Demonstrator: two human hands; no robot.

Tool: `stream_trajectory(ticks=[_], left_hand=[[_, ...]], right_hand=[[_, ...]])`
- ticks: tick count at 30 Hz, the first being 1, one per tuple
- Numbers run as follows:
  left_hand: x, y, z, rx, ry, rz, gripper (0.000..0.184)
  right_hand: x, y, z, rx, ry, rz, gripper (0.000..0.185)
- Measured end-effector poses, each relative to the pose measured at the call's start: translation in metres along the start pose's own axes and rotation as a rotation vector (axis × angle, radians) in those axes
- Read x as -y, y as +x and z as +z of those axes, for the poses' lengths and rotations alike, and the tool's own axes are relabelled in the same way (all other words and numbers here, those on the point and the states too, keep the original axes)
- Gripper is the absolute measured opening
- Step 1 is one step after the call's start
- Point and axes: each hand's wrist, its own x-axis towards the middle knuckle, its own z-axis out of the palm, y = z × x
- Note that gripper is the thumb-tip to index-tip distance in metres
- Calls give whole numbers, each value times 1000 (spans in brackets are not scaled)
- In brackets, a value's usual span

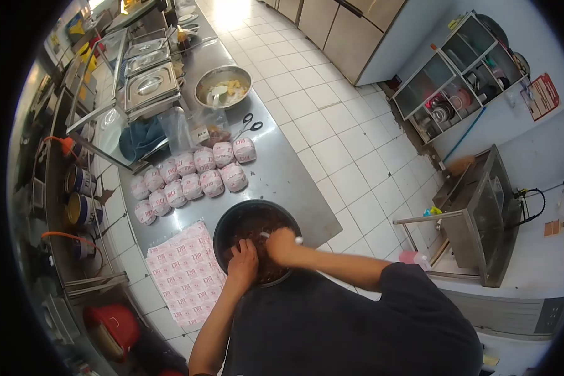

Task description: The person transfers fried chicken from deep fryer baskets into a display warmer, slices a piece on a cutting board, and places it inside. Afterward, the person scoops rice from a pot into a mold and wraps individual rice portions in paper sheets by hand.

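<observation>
A dark round pot [218,233] stands at the near end of the steel table, with a dark brown, chunky mixture [257,222] inside. My right hand [281,246] is closed over the pot around a white-handled utensil [299,240]; its working end is hidden. My left hand [243,260] reaches over the near-left rim, fingers pointing down into the pot and slightly apart, their tips partly hidden. Left of the pot lies a stack of printed red-and-white paper sheets [185,269]. Beyond it, several paper-wrapped bundles [191,186] with red lettering sit in two rows.
Farther along the steel table [294,182] are scissors [250,125], a plastic bag [216,128] and a metal bowl [207,103] holding a white scoop. Lidded metal trays [150,88] stand on the left. A steel sink [482,219] is at right.
</observation>
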Motion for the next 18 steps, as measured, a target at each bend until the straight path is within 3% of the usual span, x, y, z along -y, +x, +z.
stream_trajectory(ticks=[4,6,7,8,9,11,12,14,18], left_hand=[[0,1,-6,-69,18,17,47],[4,7,-7,-99,124,185,48],[11,3,-7,-91,173,244,48],[11,-1,-9,-44,27,180,48],[7,-1,-10,-3,-115,111,49],[8,-1,-1,14,-117,116,70],[4,-2,-4,16,-161,77,70],[-4,-10,-15,24,-248,31,71],[-13,-16,-13,-1,-250,51,89]], right_hand=[[15,-4,32,-38,-41,-82,22],[-14,-7,4,-206,-20,-40,24],[-25,-16,-28,-81,-14,-64,25],[-30,-22,-48,45,-10,-105,26],[-28,-16,-32,54,26,-102,27],[-11,-1,5,123,45,-75,32],[-8,3,13,179,5,-53,36],[-11,6,5,320,29,-107,39],[-18,21,6,491,79,-319,41]])
